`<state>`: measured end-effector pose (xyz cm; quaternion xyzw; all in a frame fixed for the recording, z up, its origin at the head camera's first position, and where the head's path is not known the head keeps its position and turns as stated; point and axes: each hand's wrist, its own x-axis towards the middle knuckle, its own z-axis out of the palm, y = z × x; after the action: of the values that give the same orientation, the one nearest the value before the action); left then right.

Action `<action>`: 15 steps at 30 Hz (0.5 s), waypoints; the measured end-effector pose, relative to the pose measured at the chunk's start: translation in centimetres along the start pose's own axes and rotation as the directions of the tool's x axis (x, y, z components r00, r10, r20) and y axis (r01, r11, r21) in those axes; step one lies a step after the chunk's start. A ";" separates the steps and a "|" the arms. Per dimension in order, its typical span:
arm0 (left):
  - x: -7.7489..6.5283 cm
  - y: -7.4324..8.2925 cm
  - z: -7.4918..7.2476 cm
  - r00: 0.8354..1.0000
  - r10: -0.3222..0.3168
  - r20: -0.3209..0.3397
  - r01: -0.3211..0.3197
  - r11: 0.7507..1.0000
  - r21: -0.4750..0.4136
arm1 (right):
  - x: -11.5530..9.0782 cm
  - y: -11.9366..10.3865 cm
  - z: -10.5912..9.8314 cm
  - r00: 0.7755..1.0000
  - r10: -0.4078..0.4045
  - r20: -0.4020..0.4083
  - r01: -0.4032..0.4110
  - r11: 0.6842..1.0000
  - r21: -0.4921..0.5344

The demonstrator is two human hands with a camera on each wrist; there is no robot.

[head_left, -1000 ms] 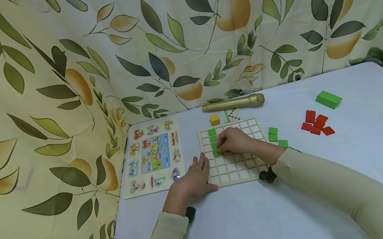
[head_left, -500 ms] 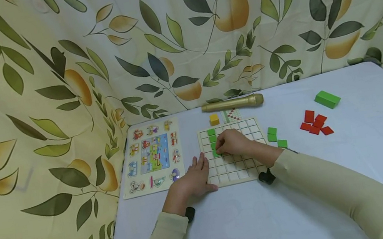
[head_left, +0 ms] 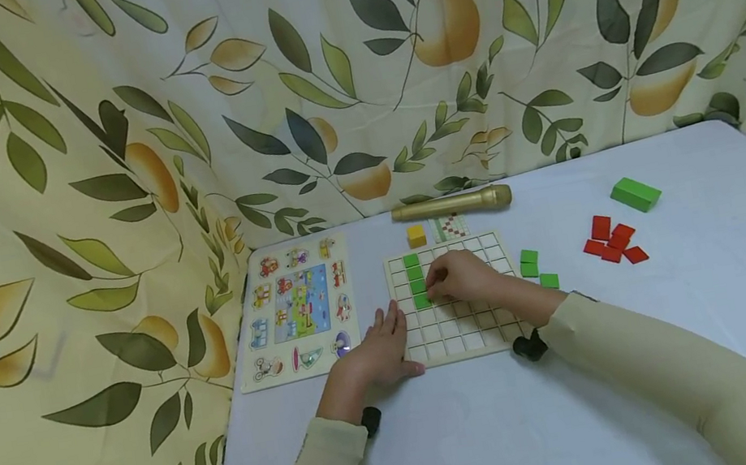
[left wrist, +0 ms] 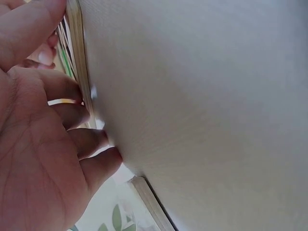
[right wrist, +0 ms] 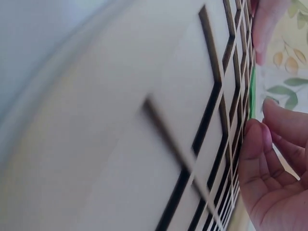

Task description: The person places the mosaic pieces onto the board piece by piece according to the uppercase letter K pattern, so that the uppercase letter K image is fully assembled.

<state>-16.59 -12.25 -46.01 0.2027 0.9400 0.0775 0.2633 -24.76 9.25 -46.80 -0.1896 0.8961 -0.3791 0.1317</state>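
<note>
A pale grid board (head_left: 464, 336) lies flat in the middle of the table. Several green square tiles (head_left: 417, 288) form a column in its cells near the left side. My right hand (head_left: 463, 276) is over the board, fingertips beside the lower tiles of that column. In the right wrist view its fingers (right wrist: 252, 144) are loosely bent, thumb apart from them, with no tile visible between. At the board's left edge rests my left hand (head_left: 381, 346), fingers spread. The left wrist view shows its fingertips (left wrist: 113, 156) beside the board's edge.
Loose green tiles (head_left: 529, 262) lie right of the board, with red tiles (head_left: 609, 241) farther right. A green block (head_left: 636, 194) is beyond them. Behind the board are a yellow cube (head_left: 416, 236), a patterned card (head_left: 450, 228) and a gold microphone (head_left: 451, 204). A picture puzzle (head_left: 249, 377) lies left.
My right hand has shifted slightly right, off the green column, so more of the lower tiles shows. My left hand stays in place on the board's edge.
</note>
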 end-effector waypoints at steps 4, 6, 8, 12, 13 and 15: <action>-0.1 0.2 -0.1 1.000 -0.001 0.001 0.001 1.000 0.002 | -1.0 0.8 -0.8 0.999 0.030 -0.022 -0.030 1.000 0.003; -0.1 0.3 -0.1 1.000 -0.003 0.001 0.003 1.000 0.002 | -1.8 1.1 -1.4 0.998 0.046 -0.036 -0.046 0.999 0.009; -0.1 0.4 -0.1 1.000 -0.001 0.000 0.001 1.000 0.000 | -2.5 1.5 -2.0 0.998 0.044 -0.050 -0.044 0.999 -0.003; -0.1 0.5 0.0 1.000 0.000 -0.003 0.000 1.000 -0.009 | -3.9 2.5 -3.2 0.996 0.048 -0.071 -0.050 0.998 -0.025; -0.1 0.4 0.1 1.000 -0.001 -0.003 0.001 1.000 -0.009 | -4.2 2.8 -3.4 0.996 0.054 -0.075 -0.056 0.998 -0.028; -0.1 0.4 0.1 1.000 -0.003 -0.005 0.003 1.000 -0.015 | -4.7 3.3 -3.9 0.994 0.070 -0.080 -0.072 0.997 -0.030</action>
<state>-16.27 -11.94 -45.95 0.1993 0.9403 0.0845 0.2627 -22.84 15.87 -46.12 -0.1446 0.9129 -0.3666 0.1064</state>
